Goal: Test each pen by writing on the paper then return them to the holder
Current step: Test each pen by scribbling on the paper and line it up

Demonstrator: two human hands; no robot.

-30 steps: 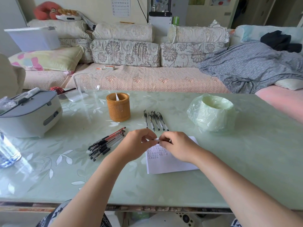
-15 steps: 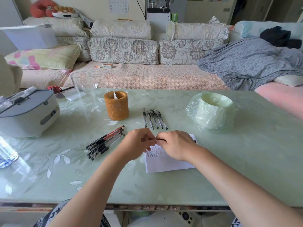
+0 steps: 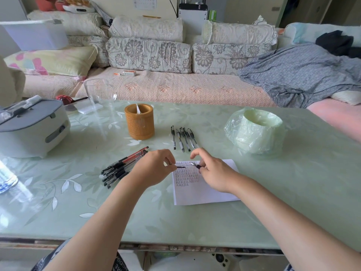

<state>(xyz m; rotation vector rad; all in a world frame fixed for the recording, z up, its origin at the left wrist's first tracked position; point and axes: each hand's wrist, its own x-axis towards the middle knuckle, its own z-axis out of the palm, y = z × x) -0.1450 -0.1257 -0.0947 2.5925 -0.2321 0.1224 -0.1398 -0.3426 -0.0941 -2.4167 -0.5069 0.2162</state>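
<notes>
A white paper (image 3: 203, 189) with rows of small writing lies on the green table. Above it my right hand (image 3: 213, 173) holds an uncapped pen (image 3: 196, 165), tip pointing left, index finger raised. My left hand (image 3: 154, 168) pinches the pen's dark cap (image 3: 180, 167) just left of the tip. A heap of several black and red pens (image 3: 123, 167) lies left of my left hand. Several more pens (image 3: 183, 138) lie in a row beyond the paper. The brown round holder (image 3: 139, 122) stands farther back, with something white inside.
A grey and white appliance (image 3: 31, 128) sits at the left edge. A clear glass (image 3: 100, 93) stands behind the holder. A plastic-wrapped green bowl (image 3: 256, 131) is at the right. A water bottle (image 3: 6, 178) shows at far left. A sofa lies beyond the table.
My hands were joined around the capped pen; now they have pulled apart, the cap in my left hand and the pen in my right.
</notes>
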